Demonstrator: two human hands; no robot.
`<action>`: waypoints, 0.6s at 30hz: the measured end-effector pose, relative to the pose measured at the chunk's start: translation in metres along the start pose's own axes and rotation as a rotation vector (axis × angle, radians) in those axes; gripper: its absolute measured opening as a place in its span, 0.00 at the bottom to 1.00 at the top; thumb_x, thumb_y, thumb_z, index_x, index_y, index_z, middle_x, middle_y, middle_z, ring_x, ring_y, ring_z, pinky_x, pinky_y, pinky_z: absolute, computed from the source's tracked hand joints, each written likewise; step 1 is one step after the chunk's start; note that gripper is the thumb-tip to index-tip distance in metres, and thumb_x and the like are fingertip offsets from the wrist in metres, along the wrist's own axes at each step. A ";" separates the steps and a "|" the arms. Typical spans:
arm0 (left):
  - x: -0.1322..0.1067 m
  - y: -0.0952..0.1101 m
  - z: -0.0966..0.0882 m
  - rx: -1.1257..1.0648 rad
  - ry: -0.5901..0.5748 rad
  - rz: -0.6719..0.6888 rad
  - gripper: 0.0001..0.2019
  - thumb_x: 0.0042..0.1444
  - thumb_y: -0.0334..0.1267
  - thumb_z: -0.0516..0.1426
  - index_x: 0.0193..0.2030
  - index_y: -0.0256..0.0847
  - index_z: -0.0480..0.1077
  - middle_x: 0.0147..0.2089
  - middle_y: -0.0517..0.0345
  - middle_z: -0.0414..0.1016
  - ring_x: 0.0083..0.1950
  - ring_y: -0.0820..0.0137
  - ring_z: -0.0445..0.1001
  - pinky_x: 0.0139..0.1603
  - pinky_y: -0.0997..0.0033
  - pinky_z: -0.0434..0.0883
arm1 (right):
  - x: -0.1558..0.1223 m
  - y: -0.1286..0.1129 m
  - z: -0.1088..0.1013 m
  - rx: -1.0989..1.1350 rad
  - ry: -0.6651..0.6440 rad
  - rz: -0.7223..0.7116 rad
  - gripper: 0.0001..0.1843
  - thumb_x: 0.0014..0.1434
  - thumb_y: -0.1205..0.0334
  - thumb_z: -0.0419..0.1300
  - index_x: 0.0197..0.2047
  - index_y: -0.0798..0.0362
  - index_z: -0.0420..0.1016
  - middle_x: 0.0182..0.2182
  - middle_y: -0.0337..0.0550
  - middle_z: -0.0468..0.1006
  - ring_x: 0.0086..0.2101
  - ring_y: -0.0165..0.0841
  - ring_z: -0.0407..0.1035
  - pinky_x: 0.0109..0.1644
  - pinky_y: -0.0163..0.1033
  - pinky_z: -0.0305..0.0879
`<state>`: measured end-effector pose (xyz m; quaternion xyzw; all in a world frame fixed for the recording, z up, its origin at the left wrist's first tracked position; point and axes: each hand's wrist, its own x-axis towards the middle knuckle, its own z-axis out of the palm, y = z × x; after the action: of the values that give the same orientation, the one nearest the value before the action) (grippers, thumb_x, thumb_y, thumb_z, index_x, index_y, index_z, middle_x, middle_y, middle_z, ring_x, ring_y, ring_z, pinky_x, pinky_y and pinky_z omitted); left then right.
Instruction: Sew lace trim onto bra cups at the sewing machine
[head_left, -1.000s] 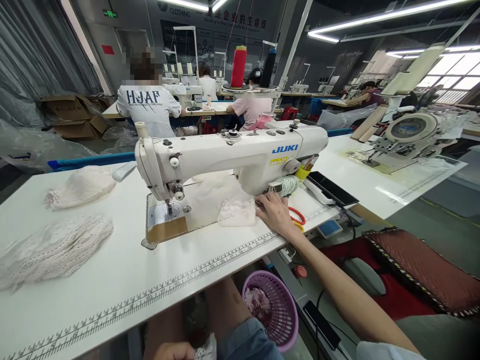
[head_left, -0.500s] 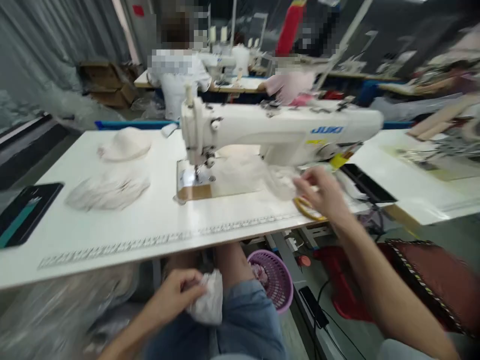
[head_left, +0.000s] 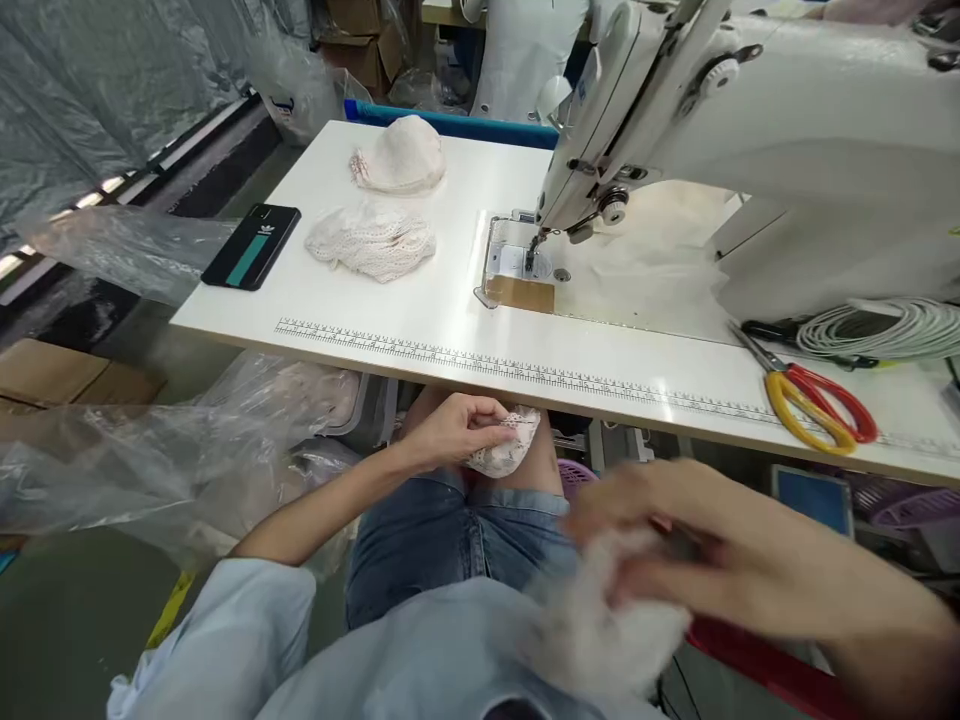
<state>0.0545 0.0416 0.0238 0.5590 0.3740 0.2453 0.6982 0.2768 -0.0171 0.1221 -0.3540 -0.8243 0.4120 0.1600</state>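
My left hand (head_left: 466, 432) is over my lap, just below the table edge, its thumb and fingers pinching a small white lace piece (head_left: 510, 452). Lower right, my right hand (head_left: 652, 530) is smeared by motion, with its fingers closed around a bunched white cloth (head_left: 607, 630) in front of my body. Ahead of both hands stands the white sewing machine (head_left: 795, 130), its presser foot over the needle plate (head_left: 517, 262). A flattened white lace piece (head_left: 371, 245) and a rounded, cap-shaped one (head_left: 405, 155) lie on the table left of the needle.
A black phone (head_left: 252, 247) rests at the table's left end. Scissors (head_left: 817, 405) with yellow and red handles lie at the right, beside a coiled cable (head_left: 885, 330). A printed ruler (head_left: 465, 358) follows the front edge. Clear plastic (head_left: 172, 460) hangs at left.
My right hand has come from the machine bed down toward my body, now with white cloth in it. My left hand still holds the lace piece. The view has tilted down and shifted.
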 end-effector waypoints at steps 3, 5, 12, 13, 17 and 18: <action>-0.002 -0.003 0.005 -0.074 -0.018 -0.013 0.17 0.47 0.47 0.63 0.32 0.31 0.72 0.25 0.61 0.69 0.24 0.80 0.62 0.26 0.79 0.59 | 0.041 0.019 0.016 -0.002 0.049 0.129 0.12 0.59 0.56 0.59 0.46 0.49 0.70 0.32 0.40 0.76 0.29 0.31 0.69 0.28 0.33 0.63; -0.005 -0.007 0.006 -0.105 -0.008 -0.034 0.16 0.47 0.46 0.64 0.33 0.31 0.74 0.26 0.61 0.71 0.25 0.80 0.63 0.27 0.80 0.59 | 0.053 0.033 0.026 -0.046 0.119 0.199 0.11 0.58 0.55 0.60 0.42 0.50 0.67 0.27 0.37 0.73 0.25 0.28 0.64 0.26 0.32 0.57; -0.012 -0.013 0.000 -0.191 0.060 -0.128 0.15 0.47 0.40 0.65 0.38 0.31 0.76 0.32 0.54 0.77 0.31 0.76 0.70 0.34 0.77 0.65 | 0.053 0.048 0.042 -0.207 0.220 0.291 0.17 0.55 0.48 0.61 0.38 0.50 0.62 0.18 0.29 0.64 0.19 0.27 0.56 0.25 0.32 0.50; -0.012 -0.013 -0.001 -0.199 0.067 -0.135 0.14 0.47 0.40 0.65 0.38 0.31 0.76 0.32 0.55 0.77 0.31 0.76 0.70 0.34 0.77 0.65 | 0.053 0.048 0.042 -0.209 0.235 0.299 0.18 0.55 0.47 0.61 0.38 0.50 0.61 0.17 0.28 0.62 0.19 0.27 0.55 0.24 0.32 0.50; -0.008 -0.014 -0.004 -0.224 0.089 -0.147 0.14 0.45 0.40 0.66 0.36 0.31 0.76 0.28 0.58 0.76 0.27 0.78 0.68 0.30 0.78 0.62 | 0.051 0.048 0.040 -0.225 0.226 0.294 0.16 0.57 0.46 0.59 0.33 0.51 0.64 0.17 0.31 0.64 0.18 0.27 0.55 0.23 0.33 0.49; -0.007 -0.016 -0.005 -0.231 0.091 -0.151 0.14 0.45 0.40 0.66 0.36 0.32 0.76 0.27 0.58 0.75 0.26 0.79 0.66 0.29 0.79 0.61 | 0.050 0.046 0.039 -0.201 0.191 0.277 0.15 0.59 0.48 0.58 0.32 0.51 0.66 0.18 0.33 0.66 0.19 0.27 0.57 0.24 0.33 0.50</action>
<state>0.0450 0.0356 0.0097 0.4334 0.4154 0.2589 0.7567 0.2412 0.0152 0.0609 -0.5158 -0.7856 0.3103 0.1432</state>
